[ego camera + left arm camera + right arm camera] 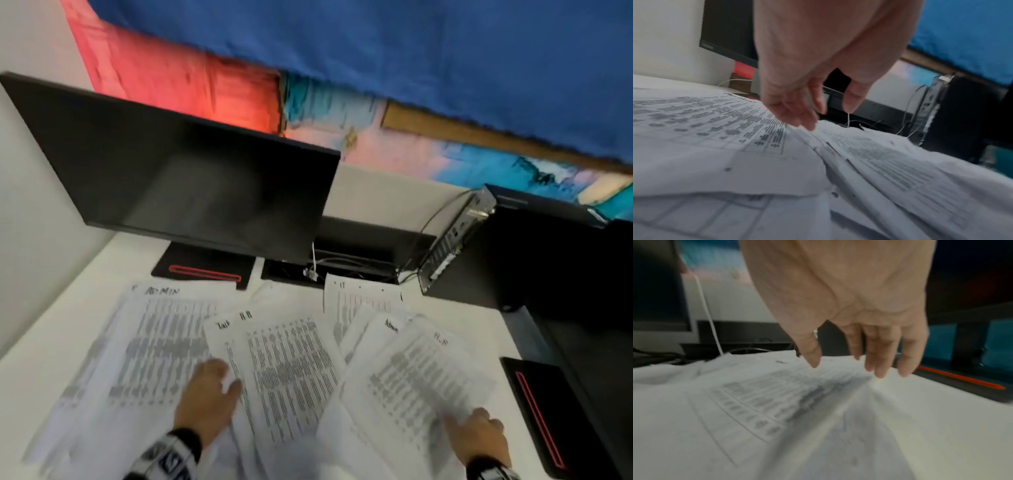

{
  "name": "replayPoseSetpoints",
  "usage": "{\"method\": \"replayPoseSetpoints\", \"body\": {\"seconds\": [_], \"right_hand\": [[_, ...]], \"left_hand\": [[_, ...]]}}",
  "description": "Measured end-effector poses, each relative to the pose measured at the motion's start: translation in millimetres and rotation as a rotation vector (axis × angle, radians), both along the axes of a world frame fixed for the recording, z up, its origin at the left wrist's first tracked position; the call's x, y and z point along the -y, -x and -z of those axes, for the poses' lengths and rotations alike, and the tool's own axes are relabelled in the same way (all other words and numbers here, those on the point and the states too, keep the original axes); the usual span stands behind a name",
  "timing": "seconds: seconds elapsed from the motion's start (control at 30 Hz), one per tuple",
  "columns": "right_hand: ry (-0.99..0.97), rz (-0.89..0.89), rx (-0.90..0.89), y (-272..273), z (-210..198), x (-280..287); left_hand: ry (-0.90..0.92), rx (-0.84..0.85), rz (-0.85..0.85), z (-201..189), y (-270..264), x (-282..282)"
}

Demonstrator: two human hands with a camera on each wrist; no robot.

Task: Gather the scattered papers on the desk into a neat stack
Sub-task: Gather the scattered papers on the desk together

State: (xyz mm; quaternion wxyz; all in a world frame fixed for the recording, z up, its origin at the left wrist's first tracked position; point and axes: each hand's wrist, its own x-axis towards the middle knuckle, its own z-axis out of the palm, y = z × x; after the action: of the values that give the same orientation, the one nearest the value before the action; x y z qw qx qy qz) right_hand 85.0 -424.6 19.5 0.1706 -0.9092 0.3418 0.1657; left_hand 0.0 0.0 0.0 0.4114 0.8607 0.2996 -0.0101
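Note:
Several printed sheets with tables lie fanned and overlapping across the white desk [41, 377]. A large sheet marked ADMIN [144, 342] lies at the left, a middle sheet [287, 370] overlaps it, and a right-hand sheet [411, 383] is tilted. My left hand [209, 394] reaches down with straight, relaxed fingers to the seam between the ADMIN sheet [715, 123] and the middle sheet [879, 154]; its fingertips [807, 125] touch paper. My right hand [476, 435] hovers with straight fingers [879, 369] over the lower right edge of the right-hand sheet [777, 402], holding nothing.
A dark monitor [178, 178] stands at the back left on a black base with a red stripe [205, 270]. Behind the papers are a cable slot [342, 267] and a small computer [455, 240]. A second black base [541, 418] sits at the right.

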Motion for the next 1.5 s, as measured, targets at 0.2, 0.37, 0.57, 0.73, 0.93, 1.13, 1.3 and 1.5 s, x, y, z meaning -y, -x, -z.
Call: {"method": "replayPoseSetpoints", "body": {"seconds": [0.2,0.37,0.57,0.73,0.93,1.13,1.3,1.5], "right_hand": [[-0.141,0.174,-0.093,-12,22,35],[-0.310,0.107,-0.077,-48,30,32],[-0.560,-0.003,-0.054,-86,29,24],[-0.738,-0.023,-0.114,-100,25,9],[-0.955,0.005,-0.076,-107,45,-5],[-0.898,-0.134,0.267,-107,-18,3],[-1.011,0.037,0.355,-108,-62,43],[-1.040,0.116,0.277,-99,-40,18]], "left_hand": [[-0.074,-0.406,-0.309,16,-16,47],[-0.248,-0.422,-0.344,17,-27,80],[-0.022,-0.186,-0.234,12,-51,88],[0.047,-0.098,-0.163,18,-69,83],[-0.025,-0.103,-0.103,19,-71,67],[-0.158,-0.107,-0.017,15,-63,41],[-0.165,-0.154,-0.079,9,-67,24],[-0.075,-0.192,0.005,10,-66,23]]}}
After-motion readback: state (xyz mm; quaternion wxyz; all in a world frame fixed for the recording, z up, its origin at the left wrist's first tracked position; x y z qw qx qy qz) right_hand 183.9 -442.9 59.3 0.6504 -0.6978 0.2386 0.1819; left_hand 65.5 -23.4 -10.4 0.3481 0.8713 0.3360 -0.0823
